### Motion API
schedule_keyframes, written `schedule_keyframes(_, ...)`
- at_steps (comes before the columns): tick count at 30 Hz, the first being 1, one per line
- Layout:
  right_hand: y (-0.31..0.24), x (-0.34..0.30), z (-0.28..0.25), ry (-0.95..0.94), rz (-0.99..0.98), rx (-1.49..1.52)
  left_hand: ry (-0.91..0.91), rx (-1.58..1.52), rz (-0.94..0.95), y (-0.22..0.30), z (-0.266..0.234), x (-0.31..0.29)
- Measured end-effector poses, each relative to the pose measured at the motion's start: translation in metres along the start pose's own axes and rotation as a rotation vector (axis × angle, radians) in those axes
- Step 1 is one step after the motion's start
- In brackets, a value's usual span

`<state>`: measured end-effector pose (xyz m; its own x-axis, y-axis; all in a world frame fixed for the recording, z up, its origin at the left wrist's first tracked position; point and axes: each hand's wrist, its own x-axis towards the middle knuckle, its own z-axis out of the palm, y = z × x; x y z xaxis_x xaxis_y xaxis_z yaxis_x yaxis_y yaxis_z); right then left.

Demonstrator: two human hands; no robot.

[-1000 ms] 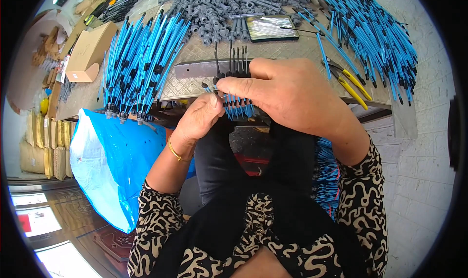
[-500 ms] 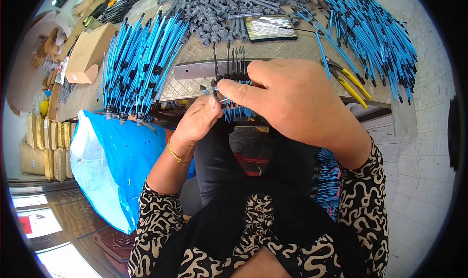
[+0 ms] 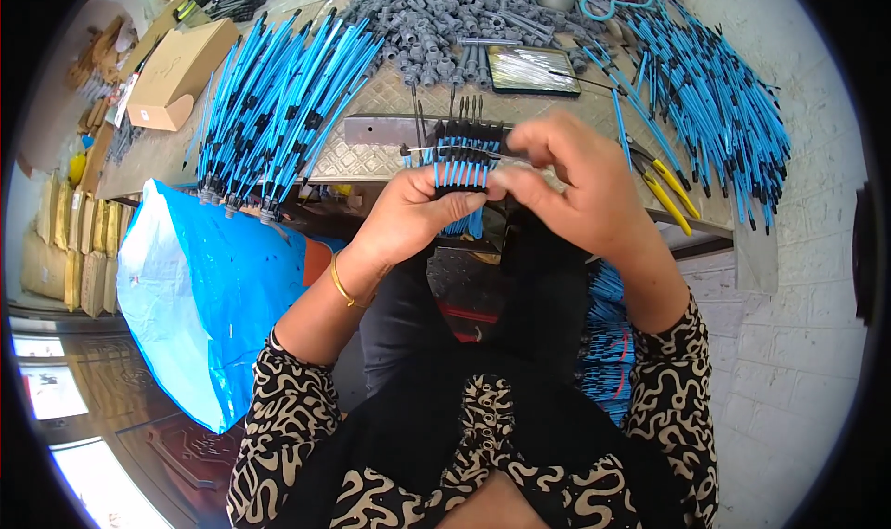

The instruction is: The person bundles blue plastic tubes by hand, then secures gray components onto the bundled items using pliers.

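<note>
A row of thin blue tubes (image 3: 462,174) with black fittings is pinched in my left hand (image 3: 422,215), its thumb lying across the near side. Thin black stems stand up from the row's far side. Across the row lies a thin pale wire (image 3: 444,148). At the row's right end is my right hand (image 3: 589,190); its thumb tip is beside the tubes, and its curled forefinger, smeared by motion, is apart from the thumb. Nothing shows between those fingers. Just beyond my hands, a flat metal bar (image 3: 376,130) lies along the table's near edge.
Blue tubes with black fittings are piled left (image 3: 278,111) and right (image 3: 715,111). Grey plastic fittings (image 3: 427,28) heap up at the back, beside a shallow tray of silver wires (image 3: 534,71). Yellow-handled pliers (image 3: 670,190), a cardboard box (image 3: 181,74) and a blue bag (image 3: 218,297) are around.
My left hand has moved right and turned, so the row of tubes now shows above its thumb. My right hand has drawn back rightward from the row's left end to its right end.
</note>
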<state>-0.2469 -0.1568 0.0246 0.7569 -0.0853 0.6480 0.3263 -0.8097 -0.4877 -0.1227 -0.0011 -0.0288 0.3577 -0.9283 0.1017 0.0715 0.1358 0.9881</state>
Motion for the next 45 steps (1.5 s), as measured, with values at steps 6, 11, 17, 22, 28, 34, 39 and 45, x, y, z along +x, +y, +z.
schedule_keyframes(6, 0.004, -0.003, 0.003, -0.041, 0.012, 0.049, -0.007, 0.009, -0.002, -0.004, 0.001, 0.002)
schedule_keyframes(11, -0.001, 0.001, 0.002, -0.057, 0.112, 0.128, 0.005, -0.033, -0.025, -0.005, 0.0, 0.002)
schedule_keyframes(17, 0.011, -0.006, 0.001, 0.095, 0.219, 0.218, 0.054, -0.031, -0.052, -0.002, -0.006, 0.002)
schedule_keyframes(22, 0.018, -0.006, 0.001, 0.065, 0.075, 0.067, 0.044, -0.08, -0.026, -0.006, -0.008, 0.004)
schedule_keyframes(28, 0.021, -0.004, 0.001, 0.057, 0.09, 0.069, 0.017, -0.106, -0.034, -0.005, -0.011, 0.004)
schedule_keyframes(34, 0.018, 0.001, 0.001, 0.072, 0.127, 0.086, -0.001, -0.097, -0.049, -0.004, -0.013, 0.004)
schedule_keyframes(39, 0.02, -0.001, 0.001, 0.049, 0.097, 0.088, -0.004, -0.103, -0.05, -0.004, -0.014, 0.003)
schedule_keyframes(45, 0.017, 0.001, 0.0, 0.025, 0.121, 0.107, -0.031, -0.096, -0.031, -0.003, -0.014, 0.002)
